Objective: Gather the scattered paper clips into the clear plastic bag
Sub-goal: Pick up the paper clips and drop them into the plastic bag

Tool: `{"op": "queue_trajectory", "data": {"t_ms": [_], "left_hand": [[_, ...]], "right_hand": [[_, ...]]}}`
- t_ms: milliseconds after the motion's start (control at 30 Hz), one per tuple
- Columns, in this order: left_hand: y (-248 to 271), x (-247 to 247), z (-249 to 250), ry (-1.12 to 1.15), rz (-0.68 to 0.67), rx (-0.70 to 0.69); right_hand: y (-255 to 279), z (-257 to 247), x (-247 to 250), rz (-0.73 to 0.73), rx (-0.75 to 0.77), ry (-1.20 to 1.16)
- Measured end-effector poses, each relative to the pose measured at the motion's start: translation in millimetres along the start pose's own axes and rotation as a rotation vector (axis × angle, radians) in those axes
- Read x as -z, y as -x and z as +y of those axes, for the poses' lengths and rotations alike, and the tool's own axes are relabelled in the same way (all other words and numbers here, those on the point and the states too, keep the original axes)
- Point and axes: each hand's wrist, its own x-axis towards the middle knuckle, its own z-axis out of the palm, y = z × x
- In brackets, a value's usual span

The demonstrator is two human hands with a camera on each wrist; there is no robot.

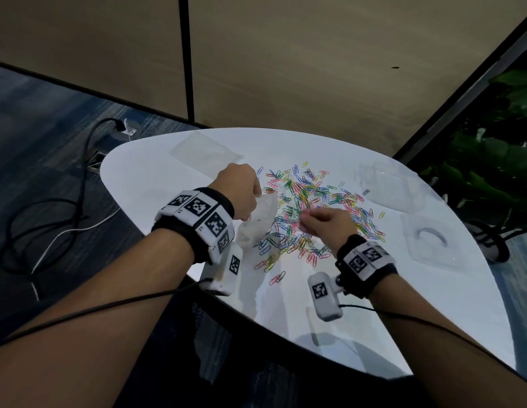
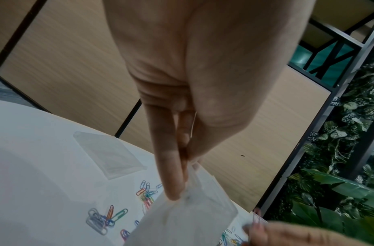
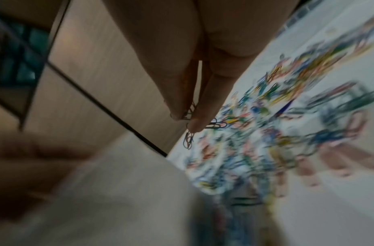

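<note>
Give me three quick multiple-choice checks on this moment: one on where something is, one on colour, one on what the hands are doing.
1. Where does the clear plastic bag sit relative to the heap of paper clips?
A. At the heap's left edge
B. On the far right of the table
C. On the floor

2. What colour are the paper clips?
A. All silver
B. Mixed: pink, blue, green, yellow
C. All black

3. What is the right hand doing?
A. Lying flat and empty on the table
B. Pinching a few clips at its fingertips
C. Gripping the cable

Answers:
1 A: the left hand holds the bag by its top edge beside the heap's left side.
2 B: the head view shows several colours mixed.
3 B: the right wrist view shows clips between the fingertips.
</note>
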Motion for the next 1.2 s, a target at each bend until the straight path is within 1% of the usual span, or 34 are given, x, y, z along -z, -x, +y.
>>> {"op": "queue_trajectory", "data": {"t_ms": [67, 133, 167, 233, 300, 333, 400, 433, 500, 533, 567, 667, 700, 733, 767, 867, 933, 967, 1000, 1067, 1133, 1200], "left_hand": [[0.0, -1.6, 1.7, 0.000, -0.009, 0.001], [-0.5, -3.3, 2.4, 0.016, -0.006, 0.006], [-0.9, -4.1, 2.4, 0.023, -0.003, 0.007], [-0.8, -5.6, 2.0, 0.048, -0.001, 0.002], [0.7, -6.3, 2.8, 0.077, -0.005, -0.009], [1.8, -6.1, 3.6, 0.083, -0.006, -0.016], [3.2, -6.8, 5.2, 0.096, -0.008, -0.027], [3.5, -7.3, 5.8, 0.103, -0.009, -0.030], [2.7, -7.9, 5.2, 0.099, -0.014, -0.030], [2.0, -7.8, 4.4, 0.093, -0.013, -0.027], [1.3, -7.2, 3.3, 0.089, -0.010, -0.020], [-0.1, -2.2, -2.0, 0.076, 0.019, 0.006], [0.1, 0.4, -4.2, 0.068, 0.030, 0.013], [0.8, 3.2, -6.7, 0.060, 0.038, 0.021], [1.8, 6.0, -9.1, 0.053, 0.043, 0.026], [4.4, 12.0, -13.2, 0.032, 0.050, 0.032], [5.0, 13.0, -12.8, 0.015, 0.048, 0.029], [5.3, 12.9, -12.0, 0.006, 0.047, 0.027], [5.6, 12.3, -10.9, 0.003, 0.041, 0.029], [4.5, 10.4, -8.6, 0.014, 0.031, 0.036], [2.7, 7.9, -6.5, 0.017, 0.023, 0.039], [0.9, 5.1, -4.2, 0.008, 0.012, 0.042]], "right_hand": [[9.3, -21.5, -4.3, -0.084, 0.013, -0.290], [21.5, -39.1, -14.2, -0.188, 0.015, -0.478], [26.7, -44.5, -20.2, -0.236, 0.019, -0.524], [32.1, -47.6, -33.7, -0.279, 0.047, -0.492], [33.1, -44.0, -45.2, -0.252, 0.100, -0.310], [31.1, -40.8, -49.6, -0.223, 0.152, -0.160], [25.0, -36.0, -55.5, -0.165, 0.301, 0.258], [22.5, -35.8, -57.5, -0.164, 0.360, 0.447], [22.4, -41.7, -59.1, -0.193, 0.424, 0.678], [23.8, -46.2, -58.8, -0.201, 0.464, 0.721], [25.9, -50.5, -56.9, -0.196, 0.510, 0.711], [31.6, -58.5, -41.8, -0.094, 0.693, 0.507], [31.7, -55.1, -34.5, -0.076, 0.768, 0.490], [31.9, -47.8, -27.7, -0.095, 0.824, 0.537], [31.9, -35.1, -23.1, -0.153, 0.857, 0.646], [35.1, 27.8, -18.3, -0.456, 0.903, 1.121], [35.5, 72.3, -17.4, -0.636, 0.957, 1.299], [34.4, 87.8, -16.0, -0.671, 0.950, 1.368], [32.0, 96.3, -13.2, -0.661, 0.915, 1.422], [22.0, 100.1, -4.5, -0.572, 0.828, 1.462], [8.7, 94.5, 0.1, -0.456, 0.773, 1.507], [-5.1, 86.4, -0.1, -0.394, 0.665, 1.534]]}}
